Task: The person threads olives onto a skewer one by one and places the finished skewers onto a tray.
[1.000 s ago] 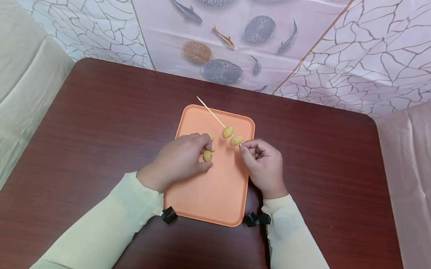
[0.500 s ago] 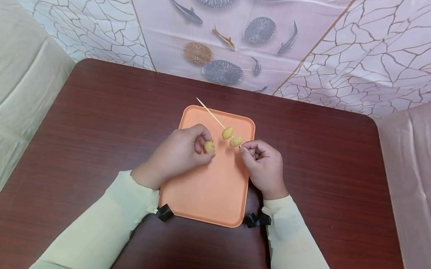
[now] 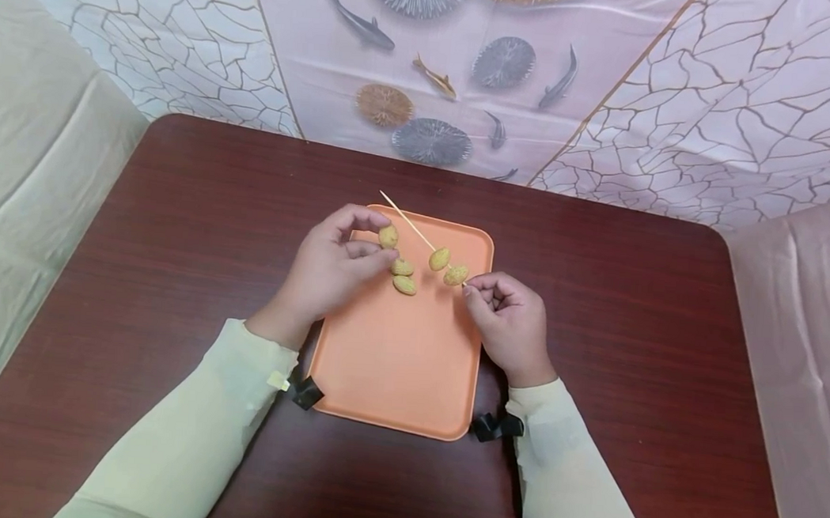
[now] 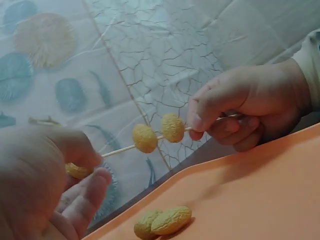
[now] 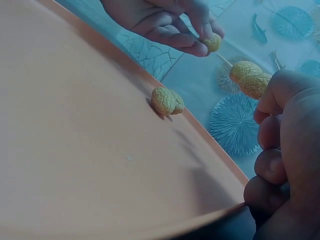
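My right hand pinches the lower end of a thin wooden skewer, held slanting over the tray, its pointed end up and to the left. Two wrinkled yellow oval balls are threaded on it: one ball close to the right fingers, the other ball slightly farther along. Between thumb and fingers, my left hand pinches a third yellow ball, left of the skewer. Two loose yellow balls lie touching each other on the orange tray, below the left fingertips.
The tray's raised rim runs all round it. It lies on a dark brown wooden table. Patterned cloth hangs behind the table, with plain cloth at both sides. Black wrist mounts sit by the sleeves.
My left hand has picked a yellow ball off the tray and moved up and left with it, leaving two balls uncovered. The right hand and skewer stay almost still.
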Motion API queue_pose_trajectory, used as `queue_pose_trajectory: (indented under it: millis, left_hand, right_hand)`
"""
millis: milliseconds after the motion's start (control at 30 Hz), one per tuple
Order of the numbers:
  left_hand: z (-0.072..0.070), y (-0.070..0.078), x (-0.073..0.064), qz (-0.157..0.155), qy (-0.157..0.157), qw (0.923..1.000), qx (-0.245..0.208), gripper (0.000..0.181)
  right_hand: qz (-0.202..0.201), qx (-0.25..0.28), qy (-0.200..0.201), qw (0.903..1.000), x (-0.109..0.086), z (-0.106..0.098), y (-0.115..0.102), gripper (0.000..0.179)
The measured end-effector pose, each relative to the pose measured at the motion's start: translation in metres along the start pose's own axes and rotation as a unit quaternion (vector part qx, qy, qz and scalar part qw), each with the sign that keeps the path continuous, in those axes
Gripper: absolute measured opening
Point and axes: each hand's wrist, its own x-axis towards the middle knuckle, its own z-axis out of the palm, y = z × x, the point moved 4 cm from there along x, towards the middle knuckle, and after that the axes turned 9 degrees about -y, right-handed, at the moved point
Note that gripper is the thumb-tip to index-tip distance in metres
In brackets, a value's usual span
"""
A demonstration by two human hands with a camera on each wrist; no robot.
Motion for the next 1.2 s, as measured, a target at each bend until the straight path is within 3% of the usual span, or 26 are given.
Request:
queue_pose_trajectory:
  millis: [167, 267, 400, 633, 1200]
  left_hand:
    - [-0.006, -0.002, 0.002, 0.030, 0.030, 0.9948, -0.092, 0.029]
    - [-0.011, -0.003, 0.004, 0.028, 0.062, 0.9910, -0.115, 0.032]
    - [-0.018, -0.006, 0.007, 0.028, 0.099, 0.9875, -0.119, 0.042]
    - [-0.026, -0.009, 0.008, 0.051, 0.135, 0.9836, -0.108, 0.040]
    - [-0.029, -0.009, 0.005, 0.072, 0.157, 0.9808, -0.091, 0.040]
  right_hand:
    - [-0.002, 0.004, -0.003, 1.0000, 0.000, 0.000, 0.000, 0.004]
    - [-0.002, 0.011, -0.006, 0.9999, 0.001, 0.001, 0.000, 0.004]
    - [-0.004, 0.017, -0.011, 0.9998, 0.000, 0.002, -0.001, 0.004]
    - [-0.007, 0.019, -0.024, 0.9995, 0.000, 0.002, -0.003, 0.004]
    - [-0.011, -0.003, -0.047, 0.9988, -0.001, 0.003, -0.004, 0.007]
